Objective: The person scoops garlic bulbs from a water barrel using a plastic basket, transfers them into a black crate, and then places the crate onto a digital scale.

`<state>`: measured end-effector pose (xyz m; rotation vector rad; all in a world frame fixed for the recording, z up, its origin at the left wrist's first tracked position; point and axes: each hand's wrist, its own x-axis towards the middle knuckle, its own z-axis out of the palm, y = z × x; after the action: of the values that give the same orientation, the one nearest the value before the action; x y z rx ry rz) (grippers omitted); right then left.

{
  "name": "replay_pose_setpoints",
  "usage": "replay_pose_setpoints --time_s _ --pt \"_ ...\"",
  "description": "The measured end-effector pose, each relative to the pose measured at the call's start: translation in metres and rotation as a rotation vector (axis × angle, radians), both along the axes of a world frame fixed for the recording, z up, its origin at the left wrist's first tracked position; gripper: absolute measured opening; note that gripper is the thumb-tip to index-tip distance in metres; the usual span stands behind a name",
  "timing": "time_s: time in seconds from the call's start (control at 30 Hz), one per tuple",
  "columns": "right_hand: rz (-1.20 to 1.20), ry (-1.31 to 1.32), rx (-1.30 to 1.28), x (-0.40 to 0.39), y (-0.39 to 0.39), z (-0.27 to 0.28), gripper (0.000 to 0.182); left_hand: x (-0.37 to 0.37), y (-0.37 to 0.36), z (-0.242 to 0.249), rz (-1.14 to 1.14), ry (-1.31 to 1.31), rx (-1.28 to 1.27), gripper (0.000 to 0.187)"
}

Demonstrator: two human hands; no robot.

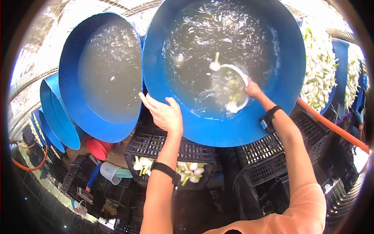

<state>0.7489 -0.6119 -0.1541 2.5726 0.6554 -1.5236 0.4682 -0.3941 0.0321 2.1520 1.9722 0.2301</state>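
Note:
My right hand (253, 89) is closed on the rim of a white-rimmed round container (242, 74), dipped into the murky water of a large blue tub (233, 132). Below the surface its body is hidden. White bulbs with cut green stems, like fresh garlic, show around it: one bulb (214, 65) at its far left rim, another bulb (232, 107) at its near rim. Over the near left rim of the tub, my left hand (165, 113) holds nothing, fingers apart and palm turned toward the tub.
A second blue tub (97, 126) of cloudy water stands to the left. Black crates (171, 150) sit below, one with bulbs inside. An orange hose (335, 130) runs along the right, near a heap of bulbs (317, 70). A red bucket (98, 149) lies at lower left.

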Motion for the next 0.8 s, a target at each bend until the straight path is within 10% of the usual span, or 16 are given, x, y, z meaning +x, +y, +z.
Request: replay_pose_setpoints --time_s 0.27,0.8 --pt "-0.898 0.711 0.145 -0.069 0.016 -0.025 0.044 -0.004 0.001 -0.004 -0.009 -0.011 0.023 0.062" --pt "-0.927 0.56 0.717 -0.052 0.046 0.143 0.037 -0.012 -0.003 0.002 0.031 -0.206 -0.038 0.071"
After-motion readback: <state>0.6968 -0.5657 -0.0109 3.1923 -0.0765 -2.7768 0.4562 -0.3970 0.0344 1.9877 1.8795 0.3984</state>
